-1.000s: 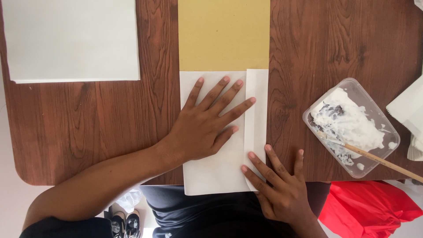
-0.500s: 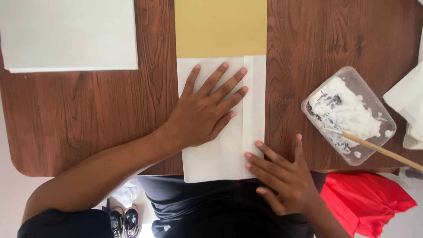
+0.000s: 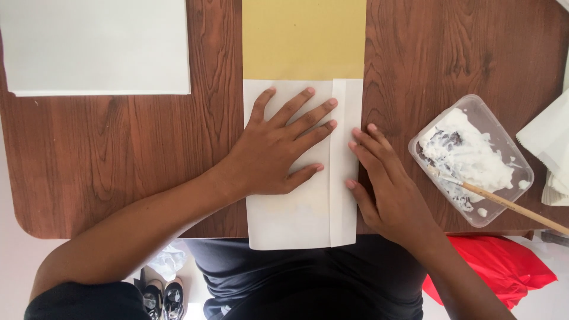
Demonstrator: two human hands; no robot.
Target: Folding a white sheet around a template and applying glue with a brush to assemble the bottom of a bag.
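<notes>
Looks like a home craft spot: wooden table (image 3: 118, 148), paste tub (image 3: 471, 160) with brush (image 3: 504, 204) at right, paper sheets (image 3: 98, 44) far left, shoes (image 3: 163, 299) on floor.

White sheet (image 3: 98, 47) top-left – cut off by the top & left edges. Yellow sheet (image 3: 304, 38) runs out the top edge; its lower end sits hidden under the folded white paper (image 3: 296, 219). Left hand (image 3: 278, 151) covers the paper's middle. Stick (image 3: 504, 204) leaves frame at right – tip buried in white paste. Paper stack (image 3: 551, 142) at right edge, only partly in view. Shoes (image 3: 163, 299) below the table – cropped, too small for detail.
</notes>
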